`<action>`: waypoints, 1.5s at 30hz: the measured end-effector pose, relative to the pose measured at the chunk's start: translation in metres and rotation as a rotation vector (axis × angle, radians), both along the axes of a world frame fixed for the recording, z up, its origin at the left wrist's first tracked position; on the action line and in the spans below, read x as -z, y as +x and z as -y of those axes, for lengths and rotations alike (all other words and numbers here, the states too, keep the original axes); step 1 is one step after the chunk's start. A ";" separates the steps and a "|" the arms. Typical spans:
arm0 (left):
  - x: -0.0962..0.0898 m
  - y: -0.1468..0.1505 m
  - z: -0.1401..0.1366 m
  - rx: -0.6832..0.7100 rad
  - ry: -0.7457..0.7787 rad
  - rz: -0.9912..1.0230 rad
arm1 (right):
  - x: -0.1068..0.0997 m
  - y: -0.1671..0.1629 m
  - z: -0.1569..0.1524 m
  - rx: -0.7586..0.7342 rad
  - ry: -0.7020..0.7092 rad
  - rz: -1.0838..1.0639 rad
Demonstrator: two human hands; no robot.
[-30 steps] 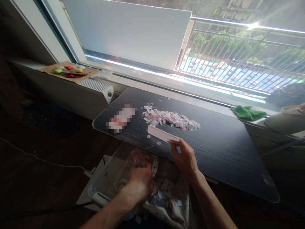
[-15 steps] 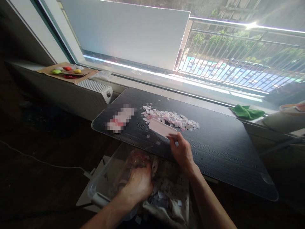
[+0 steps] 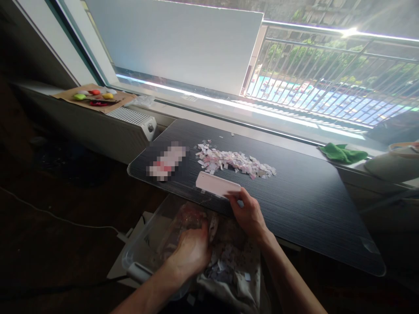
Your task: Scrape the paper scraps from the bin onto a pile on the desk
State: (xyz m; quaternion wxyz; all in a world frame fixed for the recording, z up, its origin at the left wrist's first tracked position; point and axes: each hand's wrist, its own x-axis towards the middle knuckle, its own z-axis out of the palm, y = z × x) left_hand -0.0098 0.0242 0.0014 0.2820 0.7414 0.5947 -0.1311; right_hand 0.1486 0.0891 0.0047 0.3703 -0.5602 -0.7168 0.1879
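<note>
My right hand (image 3: 247, 211) grips one end of a pale pink, flat rectangular piece with a raised rim (image 3: 214, 184), held low over the near part of the dark table. Just beyond that piece lies a long heap of small paper scraps (image 3: 234, 161). Below the table edge, my left hand (image 3: 193, 246) is closed at the edge of a light patterned cloth bag (image 3: 225, 288); its fingertips are partly hidden. More paper scraps (image 3: 221, 270) lie in the bag, beside a clear plastic bin (image 3: 137, 248).
A blurred-out pale and red item (image 3: 166, 161) lies on the table's (image 3: 307, 196) left end. A green cloth (image 3: 342, 153) is on the sill at right. Left of the table stands a radiator (image 3: 144, 124) with brown paper and colourful items (image 3: 93, 97). A white cable (image 3: 72, 224) crosses the floor.
My right hand has drawn the pale piece away from the scrap heap, toward me and slightly left. My left hand stays in place at the bag.
</note>
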 end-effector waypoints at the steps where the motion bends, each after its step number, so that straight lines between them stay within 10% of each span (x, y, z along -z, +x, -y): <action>1: -0.001 0.000 0.000 -0.001 -0.004 -0.005 | 0.000 0.003 0.005 0.021 -0.006 -0.002; 8: 0.002 0.001 -0.002 0.018 0.011 -0.003 | 0.004 0.036 0.038 0.331 0.064 0.049; 18: 0.007 0.001 -0.001 0.015 0.021 0.000 | 0.008 -0.009 0.067 0.104 0.107 0.013; 34: 0.005 0.003 -0.001 -0.017 0.030 -0.044 | -0.003 -0.009 0.019 0.096 -0.279 -0.228; 45: 0.003 0.003 0.000 -0.039 0.017 -0.016 | -0.003 -0.013 -0.004 0.114 -0.197 -0.191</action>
